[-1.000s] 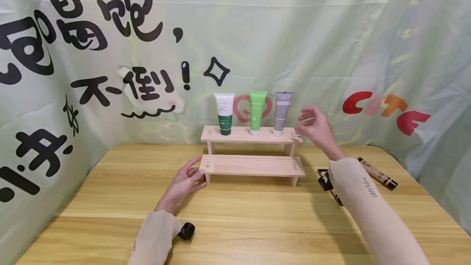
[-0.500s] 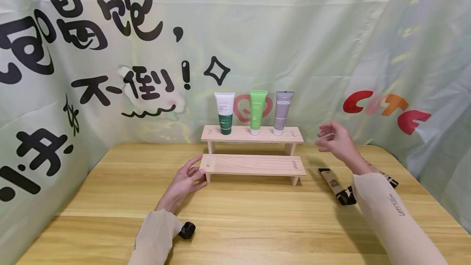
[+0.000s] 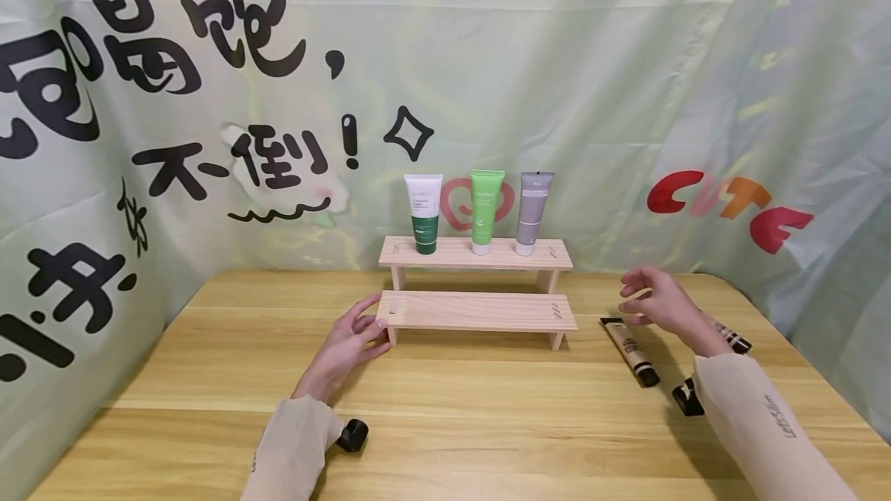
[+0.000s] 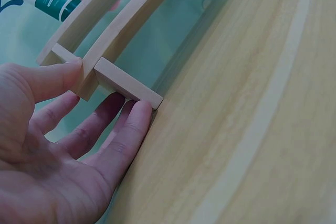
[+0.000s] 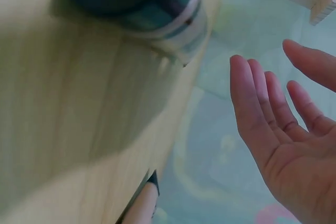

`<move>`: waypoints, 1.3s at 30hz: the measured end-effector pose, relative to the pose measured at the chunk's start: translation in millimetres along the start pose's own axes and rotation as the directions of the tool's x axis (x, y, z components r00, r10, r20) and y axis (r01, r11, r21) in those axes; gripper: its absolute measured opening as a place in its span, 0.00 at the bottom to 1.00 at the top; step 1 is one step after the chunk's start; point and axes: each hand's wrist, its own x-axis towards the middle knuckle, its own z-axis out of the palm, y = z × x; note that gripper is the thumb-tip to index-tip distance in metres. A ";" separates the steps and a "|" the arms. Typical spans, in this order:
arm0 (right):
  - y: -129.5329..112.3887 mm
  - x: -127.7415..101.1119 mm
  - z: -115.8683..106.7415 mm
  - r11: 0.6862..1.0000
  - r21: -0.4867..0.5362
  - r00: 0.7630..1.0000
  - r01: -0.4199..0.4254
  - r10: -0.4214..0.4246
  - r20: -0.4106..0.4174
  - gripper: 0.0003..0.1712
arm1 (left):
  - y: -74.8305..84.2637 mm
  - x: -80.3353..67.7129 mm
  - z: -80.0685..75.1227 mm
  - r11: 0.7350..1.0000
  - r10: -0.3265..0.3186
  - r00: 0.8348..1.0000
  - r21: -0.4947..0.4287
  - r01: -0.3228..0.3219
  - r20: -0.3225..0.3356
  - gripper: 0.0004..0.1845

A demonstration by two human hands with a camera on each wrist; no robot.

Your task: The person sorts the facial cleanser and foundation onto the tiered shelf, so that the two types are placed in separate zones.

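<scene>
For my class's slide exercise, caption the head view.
Left hand holds the lower shelf; three tubes stand on the upper shelf; right hand hovers empty.

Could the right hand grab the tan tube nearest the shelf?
Probably yes: the right hand is empty and close by, and nothing appears to lie between it and the tan tube.

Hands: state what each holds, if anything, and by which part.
The left hand holds the wooden stand by the left end of its lower step; the right hand holds nothing.

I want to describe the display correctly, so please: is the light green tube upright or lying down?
Upright: the light green tube stands on its white cap on the upper shelf, flat end up.
</scene>
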 end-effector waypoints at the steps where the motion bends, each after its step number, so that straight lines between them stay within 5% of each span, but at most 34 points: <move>1: 1.6 -1.1 -0.5 1.000 -0.001 1.000 -0.002 0.002 0.003 0.24 | 0.1 0.0 0.0 1.000 0.000 1.000 0.000 0.000 0.000 0.29; 15: 17.6 -12.2 -5.2 1.000 0.013 0.991 -0.028 0.026 0.130 0.23 | 0.2 -0.2 1.0 1.000 -0.006 1.000 -0.001 0.006 -0.007 0.29; 39: 23.2 -15.1 -1.7 0.993 -0.115 0.984 -0.025 0.045 0.173 0.19 | 1.0 -1.4 1.6 1.000 -0.010 1.000 0.004 0.010 -0.006 0.29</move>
